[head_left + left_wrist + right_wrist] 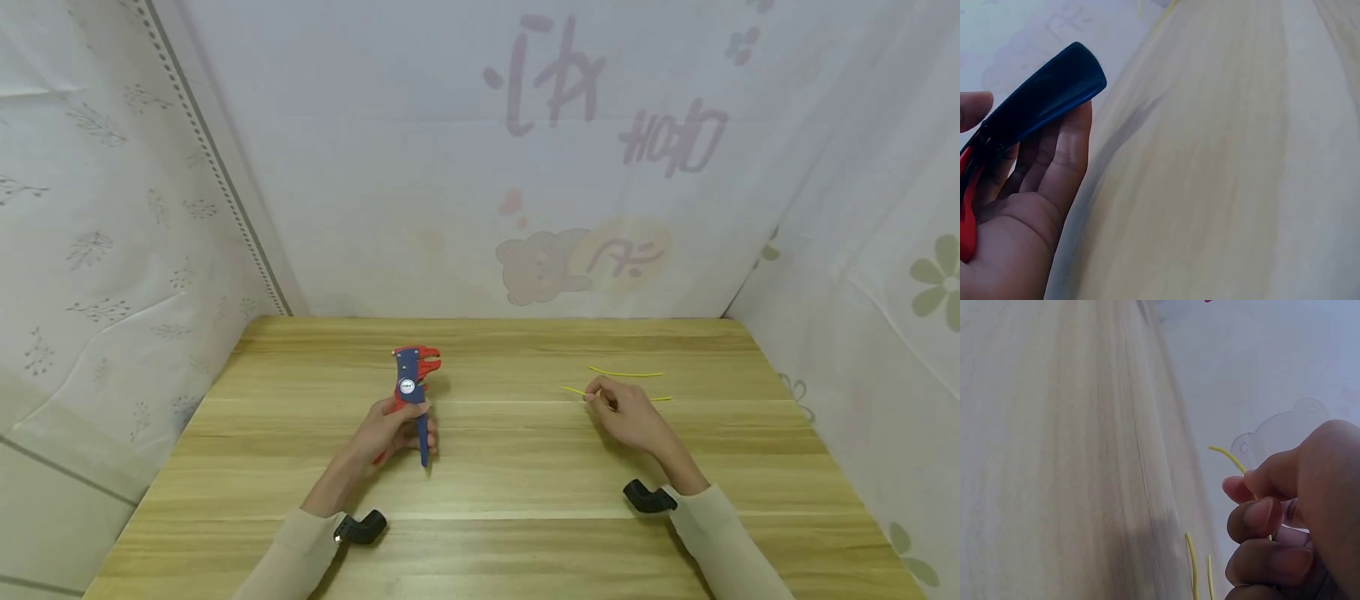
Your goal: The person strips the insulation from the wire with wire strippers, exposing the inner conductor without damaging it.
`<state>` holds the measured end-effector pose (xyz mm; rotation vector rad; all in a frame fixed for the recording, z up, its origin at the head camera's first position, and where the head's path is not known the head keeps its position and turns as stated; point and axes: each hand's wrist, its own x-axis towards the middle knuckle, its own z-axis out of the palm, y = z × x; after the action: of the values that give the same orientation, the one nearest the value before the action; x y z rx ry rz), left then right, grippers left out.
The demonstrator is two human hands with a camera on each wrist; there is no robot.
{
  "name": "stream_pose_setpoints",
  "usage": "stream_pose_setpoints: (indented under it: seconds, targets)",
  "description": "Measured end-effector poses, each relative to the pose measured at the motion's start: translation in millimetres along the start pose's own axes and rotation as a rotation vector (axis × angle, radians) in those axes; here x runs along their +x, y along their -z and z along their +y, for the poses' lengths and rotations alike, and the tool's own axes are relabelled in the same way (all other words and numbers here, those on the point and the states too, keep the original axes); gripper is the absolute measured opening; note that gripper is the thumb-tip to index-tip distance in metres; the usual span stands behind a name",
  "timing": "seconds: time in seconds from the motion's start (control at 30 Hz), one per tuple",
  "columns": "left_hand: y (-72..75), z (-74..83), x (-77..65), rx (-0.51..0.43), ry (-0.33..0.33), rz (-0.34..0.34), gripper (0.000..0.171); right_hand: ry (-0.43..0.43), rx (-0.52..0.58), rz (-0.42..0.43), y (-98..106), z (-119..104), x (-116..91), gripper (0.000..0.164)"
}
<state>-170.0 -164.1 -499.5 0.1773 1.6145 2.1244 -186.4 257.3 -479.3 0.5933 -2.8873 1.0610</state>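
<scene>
A wire stripper (409, 375) with a blue body and red jaws stands upright in my left hand (397, 429), jaws toward the back of the table. The thumb lies across it and the fingers curl round the handles. In the left wrist view the blue handle (1054, 87) points away from the palm, and part of a red handle (967, 219) shows at the edge. My right hand (626, 412) pinches a short yellow wire (1227, 455) between thumb and fingertips. Its slightly bent free end sticks out to the left; the rest is mostly hidden by the fingers.
Two more yellow wires lie on the wooden table (495, 483): one (626, 374) just beyond the right hand, another (662, 399) partly hidden behind it. A printed cloth (390, 192) hangs behind the table, with more cloth at both sides.
</scene>
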Motion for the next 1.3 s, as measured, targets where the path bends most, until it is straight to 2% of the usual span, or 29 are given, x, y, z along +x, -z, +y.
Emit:
stream_pose_setpoints:
  seconds: [0.27,0.47,0.63,0.87,1.0,1.17,1.3]
  targets:
    - [-5.8,-2.2,1.3,0.009,-0.036,-0.049,0.043,-0.011,0.023,-0.004,-1,-4,2,0.018]
    - [-8.5,-7.1,5.6,0.021,-0.131,-0.117,0.047,-0.019,0.026,-0.009,-1,-7,4,0.019]
    - [-10.6,-10.6,8.2,0.008,-0.187,-0.128,0.038,-0.001,0.042,-0.02,-2,-10,8,0.021]
    - [-17.3,-9.7,8.3,-0.011,-0.21,-0.099,0.028,0.042,0.048,-0.017,-3,-15,12,0.022]
    - [-20.2,-9.7,8.5,-0.027,-0.207,-0.09,0.032,0.043,0.056,-0.023,-4,-19,13,0.024]
    - [-22.1,-11.4,9.3,-0.02,-0.209,-0.114,0.037,0.032,0.062,-0.025,-4,-22,15,0.024]
    - [-23.3,-12.2,10.8,-0.028,-0.233,-0.16,0.024,0.043,0.071,-0.027,-5,-23,17,0.024]
